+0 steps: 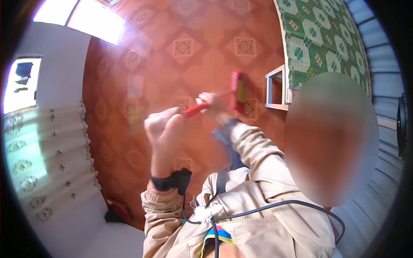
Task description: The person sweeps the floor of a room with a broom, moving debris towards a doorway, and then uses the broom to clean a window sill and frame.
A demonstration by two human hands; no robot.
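Observation:
Both of my hands hold the red handle of a broom (238, 92), whose red head with yellow-green bristles is near the floor to the right of the middle. My left hand (166, 124) is closed around the handle's upper end, its wrist in a black strap. Farther along toward the head, my right hand (211, 104) grips the handle, somewhat blurred. The patterned red-brown floor (206, 64) lies beneath. Dark cables cross the front of my beige jacket (274, 222).
A bed or platform with a green and white patterned cover (322, 42) stands at the upper right, a small wooden frame (276, 105) beside it. A white patterned curtain (58, 161) hangs at left. A dark and red item (119, 211) lies at the lower left. A blurred oval hides part of the right side.

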